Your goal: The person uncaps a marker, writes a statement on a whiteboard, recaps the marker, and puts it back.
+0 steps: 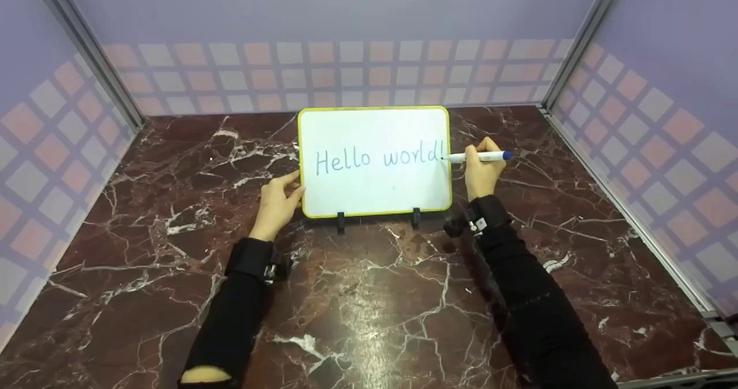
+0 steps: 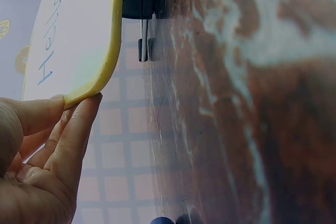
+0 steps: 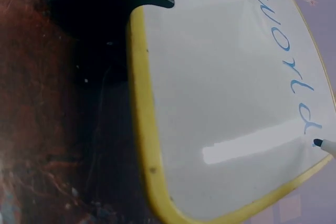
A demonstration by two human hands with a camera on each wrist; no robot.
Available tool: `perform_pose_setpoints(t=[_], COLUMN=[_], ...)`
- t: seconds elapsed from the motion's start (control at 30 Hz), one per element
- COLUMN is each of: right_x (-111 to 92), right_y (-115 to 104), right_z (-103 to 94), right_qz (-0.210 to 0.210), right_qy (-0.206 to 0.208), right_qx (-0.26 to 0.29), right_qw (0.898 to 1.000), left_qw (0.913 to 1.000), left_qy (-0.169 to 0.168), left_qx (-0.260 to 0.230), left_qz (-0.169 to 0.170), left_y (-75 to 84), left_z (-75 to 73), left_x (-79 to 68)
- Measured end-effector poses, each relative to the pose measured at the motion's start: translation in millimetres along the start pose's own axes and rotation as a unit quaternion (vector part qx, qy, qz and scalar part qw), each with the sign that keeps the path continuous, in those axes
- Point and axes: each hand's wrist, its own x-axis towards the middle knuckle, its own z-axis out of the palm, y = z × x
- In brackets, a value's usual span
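A small whiteboard (image 1: 375, 190) with a yellow frame leans upright on a black stand (image 1: 341, 222), bearing "Hello world!" in blue handwriting. At its left edge, my left hand (image 1: 278, 201) pinches the frame between thumb and fingers; the left wrist view shows this grip at the lower corner of the whiteboard (image 2: 79, 35). My right hand (image 1: 483, 170) holds a white marker (image 1: 490, 156) with a blue end, its tip at the exclamation mark by the right edge. In the right wrist view the marker (image 3: 328, 146) shows only its dark tip and part of the barrel.
A dark red marbled tabletop (image 1: 357, 308) with white veins lies beneath everything. Purple walls (image 1: 346, 14) with pink and white checks enclose the back and both sides, with metal posts (image 1: 582, 37) at the corners. Both wrists wear black camera straps (image 1: 249, 256).
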Motion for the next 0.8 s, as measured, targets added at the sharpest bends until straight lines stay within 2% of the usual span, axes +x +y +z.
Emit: perform_pose_setpoints(t=[0.3, 0.6, 0.8], right_x=[-0.7, 0.1, 6.8], right_y=[0.4, 0.4, -3.0], right_z=[0.5, 0.0, 0.3], right_qz=[0.011, -0.005, 0.005], right_qy=[0.009, -0.002, 0.026], right_qx=[-0.011, -0.019, 0.039], right_qw=[1.000, 1.000, 0.999], left_qw=[1.0000, 1.0000, 0.9999], left_qy=[-0.002, -0.002, -0.004], left_qx=[-0.005, 0.000, -0.004], left_qz=[-0.008, -0.005, -0.010], left_y=[1.1, 1.5, 1.9], left_z=[-0.4, 0.2, -0.7], left_x=[-0.4, 0.5, 0.8])
